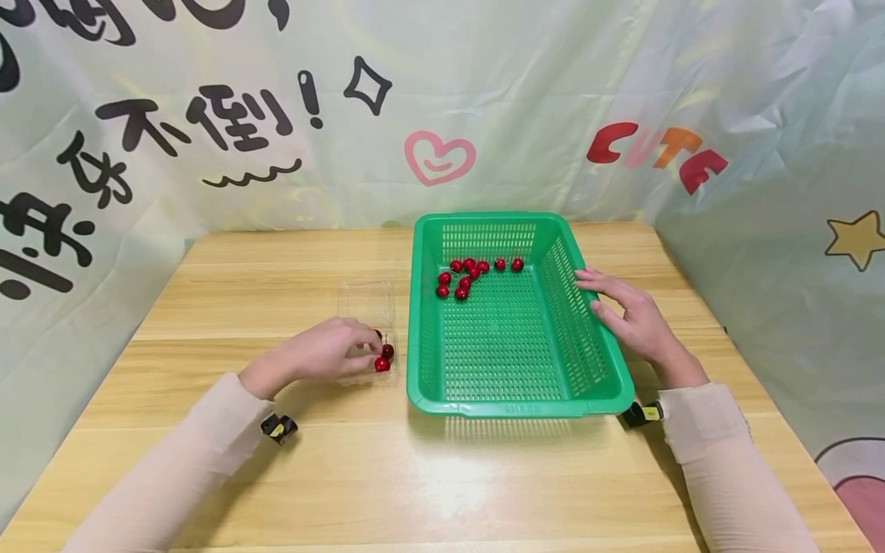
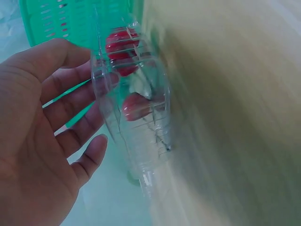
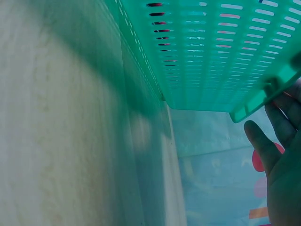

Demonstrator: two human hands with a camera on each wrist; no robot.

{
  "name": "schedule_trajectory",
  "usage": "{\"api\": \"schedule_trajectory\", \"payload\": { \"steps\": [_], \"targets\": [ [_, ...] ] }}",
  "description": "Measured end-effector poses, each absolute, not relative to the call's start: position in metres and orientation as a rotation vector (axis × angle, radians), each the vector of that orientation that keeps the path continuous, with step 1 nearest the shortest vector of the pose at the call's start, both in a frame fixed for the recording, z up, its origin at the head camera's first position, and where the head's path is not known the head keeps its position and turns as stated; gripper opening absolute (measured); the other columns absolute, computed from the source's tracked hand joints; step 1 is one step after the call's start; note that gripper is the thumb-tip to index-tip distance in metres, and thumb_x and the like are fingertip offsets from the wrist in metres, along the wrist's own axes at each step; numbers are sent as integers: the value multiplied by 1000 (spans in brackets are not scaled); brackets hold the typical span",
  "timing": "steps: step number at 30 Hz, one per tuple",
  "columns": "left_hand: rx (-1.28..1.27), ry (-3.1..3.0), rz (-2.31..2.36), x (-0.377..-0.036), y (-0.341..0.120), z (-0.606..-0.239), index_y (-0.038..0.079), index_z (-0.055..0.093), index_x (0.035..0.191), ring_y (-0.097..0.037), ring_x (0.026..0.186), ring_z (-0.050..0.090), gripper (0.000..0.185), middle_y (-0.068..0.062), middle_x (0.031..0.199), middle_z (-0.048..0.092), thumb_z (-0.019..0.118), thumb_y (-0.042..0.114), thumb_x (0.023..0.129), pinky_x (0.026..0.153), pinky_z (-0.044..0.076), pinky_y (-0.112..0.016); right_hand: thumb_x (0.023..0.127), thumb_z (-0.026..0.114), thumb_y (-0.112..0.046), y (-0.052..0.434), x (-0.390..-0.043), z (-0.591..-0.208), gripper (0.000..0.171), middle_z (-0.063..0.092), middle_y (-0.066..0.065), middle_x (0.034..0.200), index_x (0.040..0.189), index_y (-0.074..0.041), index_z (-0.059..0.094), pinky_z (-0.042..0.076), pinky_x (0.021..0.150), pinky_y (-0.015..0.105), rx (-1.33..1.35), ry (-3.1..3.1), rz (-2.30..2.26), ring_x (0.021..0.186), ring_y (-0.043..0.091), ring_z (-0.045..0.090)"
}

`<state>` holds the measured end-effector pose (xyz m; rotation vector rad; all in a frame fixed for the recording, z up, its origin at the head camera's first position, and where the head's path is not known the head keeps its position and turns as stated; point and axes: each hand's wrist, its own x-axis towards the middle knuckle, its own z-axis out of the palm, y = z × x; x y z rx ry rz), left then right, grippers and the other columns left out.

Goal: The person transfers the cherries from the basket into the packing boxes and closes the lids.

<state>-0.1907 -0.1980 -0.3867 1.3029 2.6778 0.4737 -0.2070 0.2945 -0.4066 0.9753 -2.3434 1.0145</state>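
Note:
A green slotted basket (image 1: 518, 405) stands in the middle of the wooden table (image 1: 263, 269) with several red cherries (image 1: 470, 273) in its far half. Left of it lies a clear plastic box (image 1: 366, 299) with a few cherries (image 1: 382, 364) in its near part. My left hand (image 1: 366, 349) reaches over that box, fingertips beside the cherries. In the left wrist view the left hand (image 2: 56, 122) has loose fingers against the clear box (image 2: 141, 141) and holds nothing; a cherry (image 2: 136, 106) shows inside. My right hand (image 1: 608, 303) rests with spread fingers on the basket's right rim. The right hand (image 3: 277, 155) sits by the basket (image 3: 221, 52) corner.
A printed cloth backdrop (image 1: 442, 115) hangs close behind and to the right of the table. Bare tabletop lies in front of the basket and at the far left. The green basket (image 2: 51, 19) stands just past the clear box.

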Motion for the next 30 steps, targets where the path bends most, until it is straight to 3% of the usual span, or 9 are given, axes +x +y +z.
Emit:
{"api": "schedule_trajectory", "payload": {
  "steps": [7, 17, 30],
  "targets": [
    [1318, 2729, 460, -196, -199, -378, 10, 71, 105, -20, 100, 64, 16, -1, 107, 69, 64, 15, 92, 93, 48, -42, 87, 63, 8, 295, -207, -407, 41, 56, 16, 136, 127, -1, 62, 28, 109, 20, 973, -2343, 1016, 136, 23, 42],
    [1357, 2807, 439, -203, -197, -359, 6, 70, 106, -25, 103, 63, 17, -4, 106, 69, 67, 15, 91, 102, 40, -50, 87, 63, 7, 295, -208, -407, 41, 56, 16, 136, 127, -2, 63, 28, 109, 21, 978, -2339, 1014, 136, 23, 42],
    [1396, 2872, 433, -211, -187, -339, 7, 67, 109, -28, 102, 60, 23, -5, 108, 67, 63, 23, 93, 92, 45, -46, 88, 63, 7, 295, -207, -407, 40, 56, 16, 136, 127, -1, 62, 28, 108, 20, 973, -2346, 1024, 137, 20, 41]
  ]
}}
